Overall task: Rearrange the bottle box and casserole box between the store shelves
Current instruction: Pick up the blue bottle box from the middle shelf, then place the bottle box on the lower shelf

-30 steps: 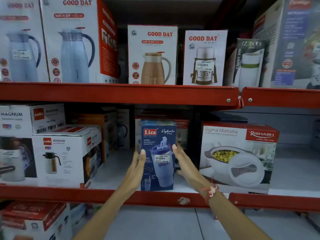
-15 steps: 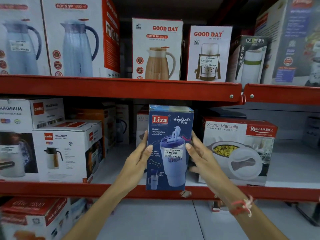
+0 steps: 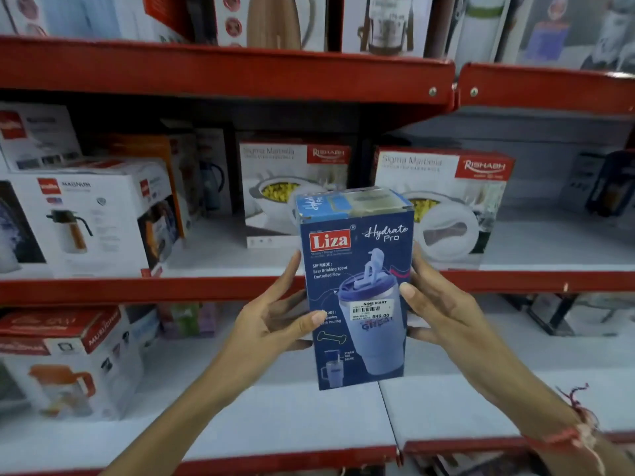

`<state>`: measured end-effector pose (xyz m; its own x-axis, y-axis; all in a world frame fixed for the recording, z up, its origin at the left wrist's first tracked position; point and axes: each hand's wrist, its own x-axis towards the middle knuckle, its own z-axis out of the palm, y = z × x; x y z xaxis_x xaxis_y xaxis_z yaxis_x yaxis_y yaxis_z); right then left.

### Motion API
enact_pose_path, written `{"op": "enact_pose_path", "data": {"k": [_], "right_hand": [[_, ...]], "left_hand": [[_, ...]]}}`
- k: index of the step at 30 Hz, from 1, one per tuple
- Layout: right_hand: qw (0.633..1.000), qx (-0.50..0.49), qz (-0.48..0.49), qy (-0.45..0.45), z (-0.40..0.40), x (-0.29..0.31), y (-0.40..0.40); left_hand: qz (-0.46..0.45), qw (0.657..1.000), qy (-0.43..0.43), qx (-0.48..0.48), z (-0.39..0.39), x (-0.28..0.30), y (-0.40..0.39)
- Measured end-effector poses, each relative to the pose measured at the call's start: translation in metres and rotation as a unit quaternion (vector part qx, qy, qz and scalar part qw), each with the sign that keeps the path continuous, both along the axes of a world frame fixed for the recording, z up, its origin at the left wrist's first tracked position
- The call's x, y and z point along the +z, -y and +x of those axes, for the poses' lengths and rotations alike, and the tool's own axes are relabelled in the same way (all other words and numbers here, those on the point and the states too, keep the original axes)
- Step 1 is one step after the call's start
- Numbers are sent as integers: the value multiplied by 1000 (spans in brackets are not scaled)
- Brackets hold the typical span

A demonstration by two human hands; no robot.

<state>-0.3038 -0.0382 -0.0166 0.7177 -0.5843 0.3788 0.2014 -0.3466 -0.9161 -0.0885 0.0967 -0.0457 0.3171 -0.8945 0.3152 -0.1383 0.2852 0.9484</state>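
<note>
The blue Liza bottle box [image 3: 357, 290] is upright in the air in front of the middle shelf's red edge. My left hand [image 3: 271, 321] grips its left side and my right hand [image 3: 436, 310] grips its right side. Two white Sigma Marbella casserole boxes stand on the middle shelf behind it: one [image 3: 275, 190] just left of the bottle box, partly hidden by it, and one [image 3: 460, 201] to the right.
White flask boxes [image 3: 89, 218] fill the left of the middle shelf. A red-topped jug box [image 3: 65, 359] sits on the lower shelf [image 3: 275, 417] at left. Kettle and flask boxes line the top shelf [image 3: 223, 70]. A dark box [image 3: 608, 183] stands far right.
Both hands have pulled the bottle box off the middle shelf, out and down toward me. The view has tilted down, and a second casserole box shows where the bottle box stood.
</note>
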Motion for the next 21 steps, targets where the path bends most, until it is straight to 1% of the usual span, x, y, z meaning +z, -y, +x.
{"op": "enact_pose_path", "data": {"k": [4, 9, 11, 15, 19, 21], "right_hand": [[999, -22, 35, -25, -13, -40, 6], [996, -31, 63, -62, -19, -103, 28], [994, -40, 56, -90, -20, -128, 35], [986, -77, 8, -148, -19, -173, 44], [976, -108, 1, -188, -16, -204, 53], [974, -109, 5, -197, -14, -214, 57]], "left_hand": [[35, 999, -12, -23, -10, -36, 9], [90, 995, -51, 1, -18, -89, 27], [112, 993, -40, 15, -23, -109, 34], [137, 989, 15, 58, -33, -143, 50], [134, 987, 22, 90, -40, -174, 65], [133, 986, 14, 96, -42, -187, 71]]}}
